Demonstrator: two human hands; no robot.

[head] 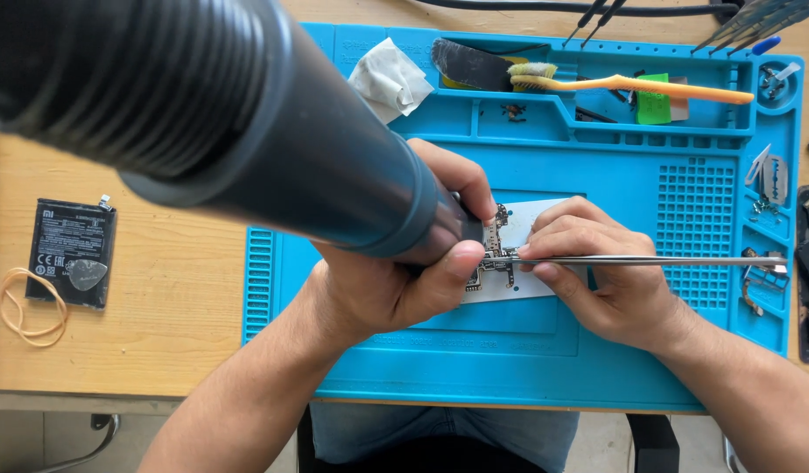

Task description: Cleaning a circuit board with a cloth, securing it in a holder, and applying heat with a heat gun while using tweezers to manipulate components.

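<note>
My left hand (396,280) grips the front end of a large dark hot-air gun (247,123) whose body fills the upper left of the view; its nozzle points down at a small circuit board (494,254). The board lies on a white pad (545,215) in the middle of a blue work mat (650,201). My right hand (597,271) holds metal tweezers (650,260), their tips touching the board at its middle. Part of the board is hidden behind my left thumb and the gun's tip.
The mat's back trays hold an orange toothbrush (632,84), a dark spudger (470,63), a green piece (653,103) and a white cloth (389,79). A black phone battery (72,245), a pick and a rubber band (28,307) lie on the wooden desk at left. Small parts sit at right.
</note>
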